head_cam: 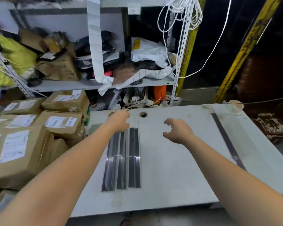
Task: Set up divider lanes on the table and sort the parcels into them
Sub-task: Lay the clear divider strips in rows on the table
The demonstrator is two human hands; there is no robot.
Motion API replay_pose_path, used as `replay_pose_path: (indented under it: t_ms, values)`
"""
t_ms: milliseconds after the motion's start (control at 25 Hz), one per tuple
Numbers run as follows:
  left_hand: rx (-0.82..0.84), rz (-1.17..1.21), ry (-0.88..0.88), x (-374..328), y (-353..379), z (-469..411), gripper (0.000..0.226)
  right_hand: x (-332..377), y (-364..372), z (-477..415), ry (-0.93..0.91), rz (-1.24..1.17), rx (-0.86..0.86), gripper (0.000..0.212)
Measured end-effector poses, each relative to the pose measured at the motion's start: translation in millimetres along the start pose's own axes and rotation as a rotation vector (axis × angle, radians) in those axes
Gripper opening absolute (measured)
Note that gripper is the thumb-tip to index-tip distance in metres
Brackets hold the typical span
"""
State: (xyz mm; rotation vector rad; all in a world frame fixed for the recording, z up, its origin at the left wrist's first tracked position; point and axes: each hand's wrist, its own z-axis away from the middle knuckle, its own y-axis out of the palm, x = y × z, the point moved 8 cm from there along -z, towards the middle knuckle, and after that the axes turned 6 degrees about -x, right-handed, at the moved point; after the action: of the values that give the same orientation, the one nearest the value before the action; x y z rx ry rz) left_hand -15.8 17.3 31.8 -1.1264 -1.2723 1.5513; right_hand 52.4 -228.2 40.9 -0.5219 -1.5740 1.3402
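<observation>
Several strips point(124, 160) on tbl point(178, 168), shelves point(64, 86) behind

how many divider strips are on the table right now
4 divider strips: three side by side, far ends under the left hand; one alone near the table's right edge. The bunch overlaps, so another may be hidden.

— What's behind the pale tabletop point(178, 168) with the round hole point(143, 114)?
— Grey metal shelving point(91, 84) across the upper left of the frame, white cord point(180, 12) coiled by its perforated post.
— And upper right?
— Darkness, crossed by two slanting yellow beams point(245, 46).
</observation>
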Motion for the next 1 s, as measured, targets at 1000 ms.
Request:
replay_pose_path:
  t_ms: [1000]
  values:
    - [0.187, 0.081, 0.620, -2, 93, -114, 0.007, 12, 170, 34, 0.485, -0.587, 0.209, 0.047]
